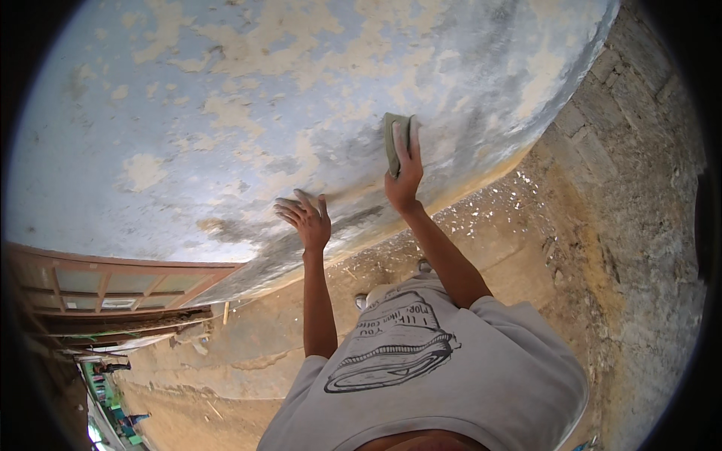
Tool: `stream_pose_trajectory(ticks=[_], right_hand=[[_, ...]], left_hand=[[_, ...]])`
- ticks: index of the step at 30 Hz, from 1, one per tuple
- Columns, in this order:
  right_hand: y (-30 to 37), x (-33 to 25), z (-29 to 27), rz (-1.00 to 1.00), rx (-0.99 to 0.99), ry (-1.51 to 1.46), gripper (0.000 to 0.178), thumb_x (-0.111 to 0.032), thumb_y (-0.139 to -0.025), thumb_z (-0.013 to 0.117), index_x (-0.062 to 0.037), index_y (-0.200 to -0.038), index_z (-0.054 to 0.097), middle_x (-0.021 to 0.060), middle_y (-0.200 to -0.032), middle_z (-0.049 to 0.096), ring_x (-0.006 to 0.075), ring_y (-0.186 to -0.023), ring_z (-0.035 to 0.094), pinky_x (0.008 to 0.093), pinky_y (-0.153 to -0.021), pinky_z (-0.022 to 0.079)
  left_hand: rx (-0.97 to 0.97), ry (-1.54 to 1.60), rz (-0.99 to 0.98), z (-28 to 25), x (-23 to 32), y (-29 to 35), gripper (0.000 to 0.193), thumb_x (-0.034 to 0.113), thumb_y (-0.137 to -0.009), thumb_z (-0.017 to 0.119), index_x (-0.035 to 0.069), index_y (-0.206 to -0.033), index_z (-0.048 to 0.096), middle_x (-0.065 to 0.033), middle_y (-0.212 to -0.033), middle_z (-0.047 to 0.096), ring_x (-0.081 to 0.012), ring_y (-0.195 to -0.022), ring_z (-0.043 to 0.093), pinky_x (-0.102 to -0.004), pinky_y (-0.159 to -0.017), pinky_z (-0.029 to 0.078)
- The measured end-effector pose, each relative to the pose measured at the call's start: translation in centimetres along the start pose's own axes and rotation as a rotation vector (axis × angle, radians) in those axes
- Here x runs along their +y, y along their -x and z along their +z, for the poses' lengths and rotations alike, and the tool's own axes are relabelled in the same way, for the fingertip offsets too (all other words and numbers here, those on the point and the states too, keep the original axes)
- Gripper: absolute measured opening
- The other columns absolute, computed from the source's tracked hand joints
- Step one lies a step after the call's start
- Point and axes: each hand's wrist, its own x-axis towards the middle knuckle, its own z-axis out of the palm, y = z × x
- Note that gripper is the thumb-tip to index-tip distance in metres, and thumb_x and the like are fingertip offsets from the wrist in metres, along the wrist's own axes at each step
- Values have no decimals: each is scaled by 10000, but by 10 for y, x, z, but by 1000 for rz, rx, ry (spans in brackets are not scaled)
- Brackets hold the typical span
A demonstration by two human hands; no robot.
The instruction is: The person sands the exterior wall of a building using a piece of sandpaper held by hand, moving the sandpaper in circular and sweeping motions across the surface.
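A pale blue wall [256,143] with peeling paint and cream patches rises in front of me. My right hand [406,174] presses a greenish, flat sheet that looks like folded sandpaper [390,139] against it, two fingers laid along the sheet. White dust coats those fingertips. Lower on the wall and to the left, my left hand [308,224] rests with spread fingers and holds nothing. Its fingertips are dusty too. Grey smudges surround both hands on the painted surface.
White paint flakes [481,214] litter the ground along the wall's foot. A rough block wall [632,150] stands at the right. At left is a brown-framed window [113,286]. Two people [113,367] are far off at the lower left.
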Motion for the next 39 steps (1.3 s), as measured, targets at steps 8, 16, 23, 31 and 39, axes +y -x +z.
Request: stream_pose_trajectory(ticks=[8,16,23,31,39], right_hand=[[-8,-10,14,37,54,-33,940,251,-735,439,-141,-1588,472,235,-1709,220,453,-1515,325,423,-1107,499],[-21,8,10,35,123,-64,944,279,-755,439,-122,-1608,423,250,-1689,262,448,-1525,292,446,-1128,486],[-20,25,7,-14,197,43,651,106,-994,510,38,-1607,301,241,-1653,340,384,-1505,363,449,-1190,429],[3,-39,49,83,83,74,989,266,-762,419,-54,-1673,207,257,-1668,324,381,-1522,365,417,-1137,454],[-41,29,22,193,343,77,695,140,-900,477,93,-1578,333,296,-1630,366,412,-1537,327,424,-1259,286]], left_hand=[[0,6,21,1,0,-1,819,501,-1108,430,-45,-1636,124,-516,-1588,-42,-683,-1487,-77,-742,-1195,-3],[-35,-10,1,-1,0,-1,821,520,-1109,407,-44,-1635,126,-512,-1592,-32,-669,-1496,-86,-739,-1198,-3],[-34,39,9,-1,-1,1,817,516,-1109,408,-57,-1627,143,-520,-1585,-21,-680,-1489,-80,-746,-1193,-6],[-71,89,-36,7,-2,2,817,542,-1112,365,-47,-1633,144,-532,-1574,-47,-701,-1470,-110,-777,-1165,-25],[-144,199,-37,7,1,-1,781,525,-1115,364,-43,-1624,195,-546,-1562,-44,-732,-1445,-124,-810,-1134,-42]])
